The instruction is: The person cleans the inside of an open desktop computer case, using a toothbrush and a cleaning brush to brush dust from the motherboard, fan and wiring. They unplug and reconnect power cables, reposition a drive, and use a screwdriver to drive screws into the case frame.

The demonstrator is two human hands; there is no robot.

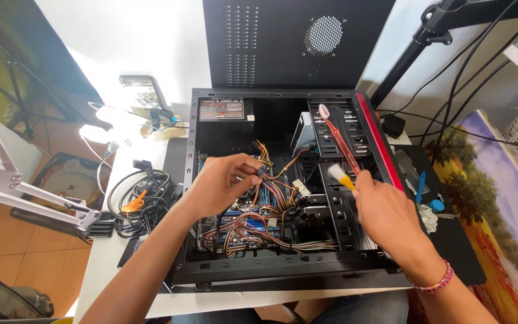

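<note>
1. Inside the open case point(283, 273), the left hand point(220, 183) pinches a black connector point(261, 172) at the centre.
2. Right hand point(385, 210), at 3 o'clock, grips a yellow brush point(341, 176).
3. Rectangular orange-grey label point(222, 109) sits at 11 o'clock.

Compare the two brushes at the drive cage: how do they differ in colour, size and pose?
The red toothbrush has a long red handle; the yellow brush shows only a short yellow stub. The toothbrush lies loose on the drive cage; the right hand holds the yellow brush. Both have pale bristles.
</note>
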